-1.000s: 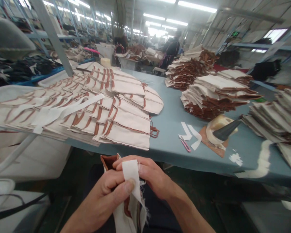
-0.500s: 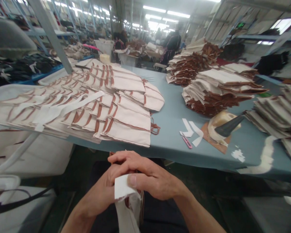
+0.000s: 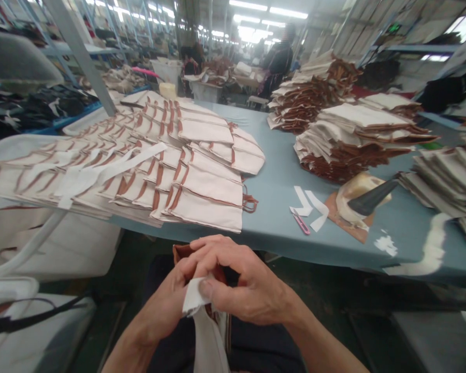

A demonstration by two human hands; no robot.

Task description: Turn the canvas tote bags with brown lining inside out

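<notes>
Just below the table's front edge, both hands meet over a cream fabric piece (image 3: 209,344) with brown edging, in my lap. A short white strip (image 3: 193,296) lies over its upper edge. My right hand (image 3: 250,285) is closed, its thumb pressing the strip and its fingers curled over the far side. My left hand (image 3: 165,303) is closed round the piece from the left, its fingers partly hidden under the right ones. A brown part (image 3: 180,252) of the piece sticks up behind the hands.
On the blue-grey table (image 3: 270,199) lie overlapping cream panels (image 3: 209,199), white strips (image 3: 317,210), pink thread snips (image 3: 301,221) and a glue pot (image 3: 353,199) with a dark-handled tool. Fabric stacks (image 3: 345,140) stand at the right. A person (image 3: 277,62) is in the background.
Both hands have shifted slightly, and the right fingers arch more. The white strip is tilted and shows less. More of the brown part shows behind the hands.
</notes>
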